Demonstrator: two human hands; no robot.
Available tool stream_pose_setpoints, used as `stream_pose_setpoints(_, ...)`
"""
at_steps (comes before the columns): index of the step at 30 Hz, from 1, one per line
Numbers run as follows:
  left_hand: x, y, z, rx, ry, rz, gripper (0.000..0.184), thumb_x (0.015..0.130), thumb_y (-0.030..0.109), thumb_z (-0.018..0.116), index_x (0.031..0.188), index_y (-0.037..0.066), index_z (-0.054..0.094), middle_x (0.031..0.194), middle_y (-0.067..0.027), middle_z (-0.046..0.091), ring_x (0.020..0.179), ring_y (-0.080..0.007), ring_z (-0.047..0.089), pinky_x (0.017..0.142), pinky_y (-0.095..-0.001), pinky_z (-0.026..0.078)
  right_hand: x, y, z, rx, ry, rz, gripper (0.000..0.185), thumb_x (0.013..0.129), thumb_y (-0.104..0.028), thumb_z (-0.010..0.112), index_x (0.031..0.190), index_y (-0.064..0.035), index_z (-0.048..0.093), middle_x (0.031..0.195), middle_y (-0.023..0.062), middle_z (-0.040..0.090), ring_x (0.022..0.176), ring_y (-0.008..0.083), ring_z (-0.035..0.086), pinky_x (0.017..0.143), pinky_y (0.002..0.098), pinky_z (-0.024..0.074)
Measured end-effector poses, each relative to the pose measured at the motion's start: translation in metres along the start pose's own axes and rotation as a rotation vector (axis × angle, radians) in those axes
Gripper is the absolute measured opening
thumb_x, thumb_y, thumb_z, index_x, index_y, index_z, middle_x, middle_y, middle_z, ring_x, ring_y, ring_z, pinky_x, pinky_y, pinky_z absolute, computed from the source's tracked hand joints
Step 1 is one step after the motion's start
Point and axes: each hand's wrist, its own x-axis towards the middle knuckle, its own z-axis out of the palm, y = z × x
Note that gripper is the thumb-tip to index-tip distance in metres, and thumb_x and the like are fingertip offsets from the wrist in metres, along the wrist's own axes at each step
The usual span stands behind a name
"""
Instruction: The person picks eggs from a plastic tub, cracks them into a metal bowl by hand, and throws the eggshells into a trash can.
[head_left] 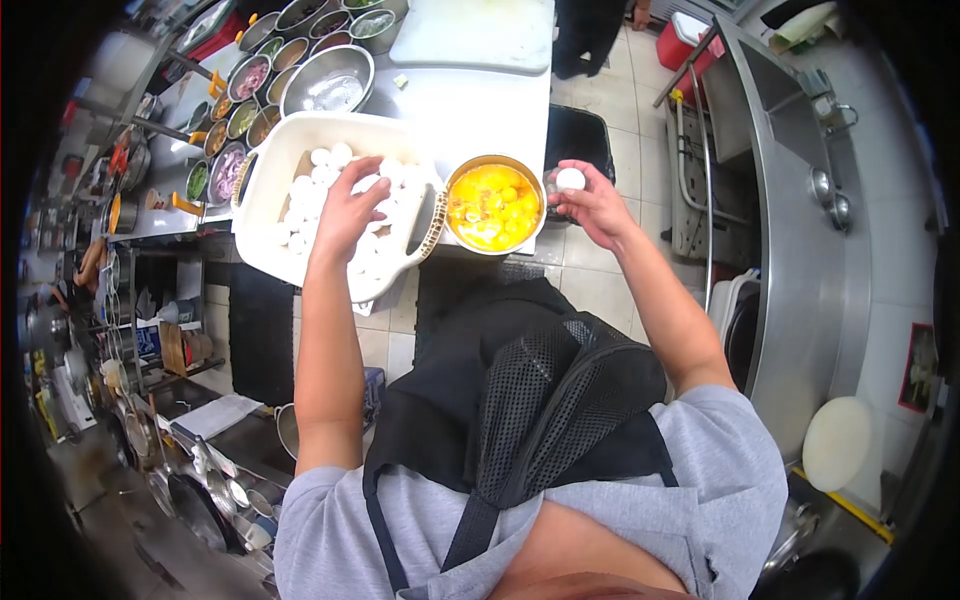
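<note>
A large white basin (268, 140) with rope-wrapped handles holds many white eggs (297, 213). My left hand (350, 208) is over the eggs inside it, its fingers bent and spread apart, with nothing visibly gripped. To the right of the basin stands a round metal pot (543, 200) filled with cracked eggs (493, 207), yolks showing. Just past the pot's right side, my right hand (597, 205) is closed around a white egg (570, 179), held between thumb and fingers. Whether that shell is whole cannot be made out.
A white cutting board (470, 35) lies at the back of the steel table. An empty-looking metal bowl (328, 82) and several small containers of chopped food (228, 160) sit left. A black bin (580, 140) stands beside the table; a steel sink counter (800, 250) runs along the right.
</note>
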Motion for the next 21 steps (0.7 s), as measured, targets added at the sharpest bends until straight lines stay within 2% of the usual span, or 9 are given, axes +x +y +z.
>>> stream_pose_setpoints(3, -0.012, -0.026, -0.023, -0.033, 0.075, -0.082, 0.048, 0.098, 0.024, 0.065, 0.140, 0.006, 0.053, 0.142, -0.0132, 0.053, 0.107, -0.0209, 0.064, 0.078, -0.0343, 0.054, 0.005, 0.010, 0.002, -0.032, 0.006, 0.006, 0.038, 0.097, -0.015, 0.066, 0.130, -0.0073, 0.049, 0.106, 0.0100, 0.066, 0.088, 0.0180, 0.066, 0.076, 0.0294, 0.0547)
stream_pose_setpoints(6, -0.022, -0.046, -0.038, -0.062, 0.146, -0.190, 0.047, 0.099, 0.023, 0.063, 0.141, 0.005, 0.051, 0.139, -0.0125, 0.053, 0.108, -0.0221, 0.061, 0.080, -0.0353, 0.053, 0.016, 0.018, 0.001, -0.196, 0.164, 0.018, 0.030, 0.097, -0.018, 0.068, 0.120, -0.0077, 0.052, 0.084, 0.0042, 0.062, 0.066, 0.0098, 0.058, 0.055, 0.0247, 0.0473)
stream_pose_setpoints(10, -0.030, -0.063, -0.046, -0.091, 0.153, -0.221, 0.047, 0.099, 0.023, 0.063, 0.141, 0.006, 0.050, 0.140, -0.0124, 0.053, 0.108, -0.0220, 0.060, 0.084, -0.0370, 0.052, 0.022, 0.001, 0.017, -0.220, 0.144, 0.038, 0.031, 0.097, -0.016, 0.068, 0.123, -0.0097, 0.052, 0.081, 0.0041, 0.060, 0.063, 0.0086, 0.055, 0.052, 0.0238, 0.0434)
stream_pose_setpoints(13, -0.033, -0.069, -0.047, -0.136, 0.147, -0.238, 0.048, 0.099, 0.025, 0.063, 0.141, 0.006, 0.050, 0.140, -0.0116, 0.053, 0.108, -0.0214, 0.059, 0.087, -0.0390, 0.051, 0.029, -0.006, 0.029, -0.293, 0.173, -0.035, 0.038, 0.096, -0.012, 0.067, 0.129, -0.0093, 0.051, 0.084, 0.0045, 0.060, 0.068, 0.0116, 0.058, 0.058, 0.0272, 0.0488)
stream_pose_setpoints(15, -0.034, -0.071, -0.046, -0.158, 0.140, -0.229, 0.049, 0.099, 0.027, 0.063, 0.141, 0.006, 0.049, 0.140, -0.0110, 0.052, 0.108, -0.0211, 0.058, 0.088, -0.0396, 0.050, 0.024, -0.013, 0.041, -0.744, 0.258, -0.324, 0.044, 0.094, -0.008, 0.067, 0.134, -0.0089, 0.050, 0.096, 0.0083, 0.061, 0.080, 0.0182, 0.064, 0.070, 0.0326, 0.0538)
stream_pose_setpoints(16, -0.035, -0.072, -0.045, -0.159, 0.139, -0.232, 0.049, 0.099, 0.027, 0.063, 0.141, 0.006, 0.049, 0.140, -0.0110, 0.052, 0.108, -0.0211, 0.058, 0.088, -0.0396, 0.050, 0.018, -0.014, 0.049, -0.964, 0.301, -0.579, 0.050, 0.091, -0.003, 0.066, 0.138, -0.0107, 0.049, 0.114, 0.0137, 0.059, 0.095, 0.0279, 0.065, 0.083, 0.0383, 0.0543)
stream_pose_setpoints(17, -0.036, -0.071, -0.044, -0.163, 0.137, -0.232, 0.050, 0.099, 0.028, 0.064, 0.141, 0.006, 0.050, 0.140, -0.0107, 0.052, 0.108, -0.0208, 0.058, 0.088, -0.0394, 0.050, 0.017, -0.009, 0.050, -0.966, 0.300, -0.576, 0.050, 0.091, -0.003, 0.066, 0.138, -0.0107, 0.049, 0.114, 0.0137, 0.059, 0.095, 0.0279, 0.065, 0.083, 0.0383, 0.0543)
stream_pose_setpoints(19, -0.035, -0.073, -0.045, -0.167, 0.135, -0.233, 0.050, 0.098, 0.028, 0.064, 0.141, 0.006, 0.050, 0.140, -0.0104, 0.052, 0.107, -0.0205, 0.058, 0.088, -0.0392, 0.050, 0.017, 0.011, 0.044, -1.247, 0.286, -0.824, 0.053, 0.089, -0.002, 0.065, 0.139, -0.0132, 0.050, 0.124, 0.0182, 0.055, 0.103, 0.0350, 0.064, 0.086, 0.0417, 0.0537)
stream_pose_setpoints(21, -0.033, -0.077, -0.048, -0.178, 0.147, -0.235, 0.048, 0.098, 0.023, 0.065, 0.141, 0.006, 0.051, 0.142, -0.0136, 0.052, 0.110, -0.0244, 0.060, 0.086, -0.0387, 0.052, 0.012, 0.031, 0.031, -1.567, 0.199, -0.547, 0.053, 0.089, -0.005, 0.065, 0.139, -0.0135, 0.051, 0.124, 0.0193, 0.054, 0.103, 0.0380, 0.065, 0.088, 0.0428, 0.0526)
